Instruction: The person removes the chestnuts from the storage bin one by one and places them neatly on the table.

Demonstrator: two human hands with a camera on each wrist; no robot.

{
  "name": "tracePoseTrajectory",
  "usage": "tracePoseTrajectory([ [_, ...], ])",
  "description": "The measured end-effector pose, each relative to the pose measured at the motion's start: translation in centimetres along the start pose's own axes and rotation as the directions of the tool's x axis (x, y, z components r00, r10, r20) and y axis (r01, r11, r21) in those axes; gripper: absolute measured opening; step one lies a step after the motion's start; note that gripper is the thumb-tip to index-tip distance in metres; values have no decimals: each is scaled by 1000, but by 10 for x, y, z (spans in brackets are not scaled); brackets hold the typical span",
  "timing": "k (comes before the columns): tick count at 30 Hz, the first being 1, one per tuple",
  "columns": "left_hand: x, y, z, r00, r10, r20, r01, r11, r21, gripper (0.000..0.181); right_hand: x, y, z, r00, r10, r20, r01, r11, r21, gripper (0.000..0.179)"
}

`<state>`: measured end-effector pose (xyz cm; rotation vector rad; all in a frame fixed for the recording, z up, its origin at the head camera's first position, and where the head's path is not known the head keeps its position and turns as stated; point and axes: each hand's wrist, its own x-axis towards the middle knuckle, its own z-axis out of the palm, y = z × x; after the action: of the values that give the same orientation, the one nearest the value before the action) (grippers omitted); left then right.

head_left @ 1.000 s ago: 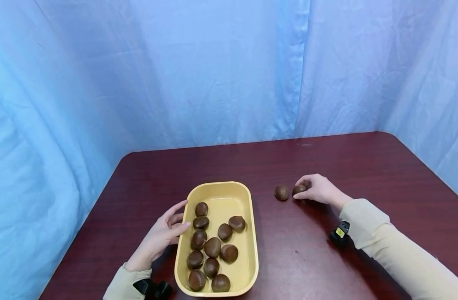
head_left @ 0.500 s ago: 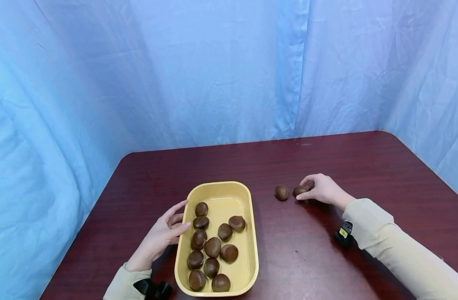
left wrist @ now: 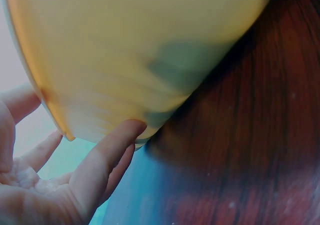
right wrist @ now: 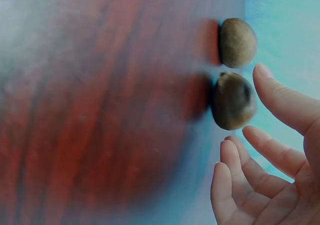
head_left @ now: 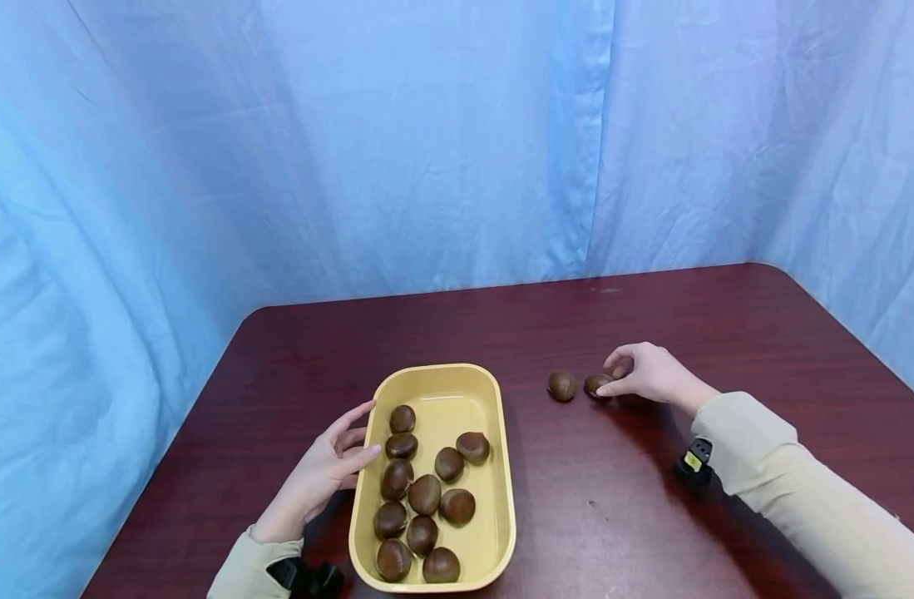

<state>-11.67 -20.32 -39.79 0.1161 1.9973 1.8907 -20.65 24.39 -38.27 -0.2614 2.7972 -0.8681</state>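
Observation:
My left hand [head_left: 325, 466] holds the left side of a yellow tray [head_left: 507, 499]; the thumb lies over the rim. Fingers [left wrist: 110, 152] rest against the tray's outer wall in the left wrist view. Several glossy brown chestnuts [head_left: 424, 494] lie in the tray, mostly along its left side and front. Two more sit on the table right of the tray: a left one [head_left: 561, 385] and a right one [head_left: 597, 386]. My right hand [head_left: 647, 374] is beside the right chestnut [right wrist: 233, 101], thumb and fingers spread around it, with a gap showing in the right wrist view.
The dark red-brown table [head_left: 576, 516] has rounded far corners. Light blue curtains [head_left: 442, 150] hang behind it and at both sides. A black wrist camera [head_left: 692, 466] sits under the right cuff, another [head_left: 307, 576] at the left cuff.
My right hand has drawn slightly to the right, and its fingertips have come back from the right chestnut, which shows more. The left hand and tray have stayed put.

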Motion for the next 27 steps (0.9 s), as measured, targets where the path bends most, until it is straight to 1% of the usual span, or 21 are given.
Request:
tracePoseTrajectory([
  [6, 1, 0, 0, 1000, 1, 3, -1, 1000, -2, 70, 2, -5, -7, 1000, -10, -11, 10, 1000, -3, 48],
  [10, 3, -1, 0, 1000, -1, 6, 1, 1000, -8, 70, 3, -12, -10, 999, -28, -21, 28, 1000, 2, 48],
  [14, 3, -1, 0, 1000, -2, 8, 2, 1000, -6, 70, 5, -23, -9, 998, -61, -25, 62, 998, 20, 47],
  [20, 5, 0, -1, 1000, 1, -1, -1, 1000, 2, 69, 14, -44, 0, 993, -119, -23, 120, 991, 60, 42],
  [24, 6, -1, 0, 1000, 1, -3, -1, 1000, -6, 69, 20, -62, 11, 989, -147, -14, 147, 986, 76, 40],
  [27, 7, -2, 0, 1000, 1, -4, -1, 1000, -8, 69, 24, -79, 21, 985, -174, -9, 174, 979, 110, 39],
])
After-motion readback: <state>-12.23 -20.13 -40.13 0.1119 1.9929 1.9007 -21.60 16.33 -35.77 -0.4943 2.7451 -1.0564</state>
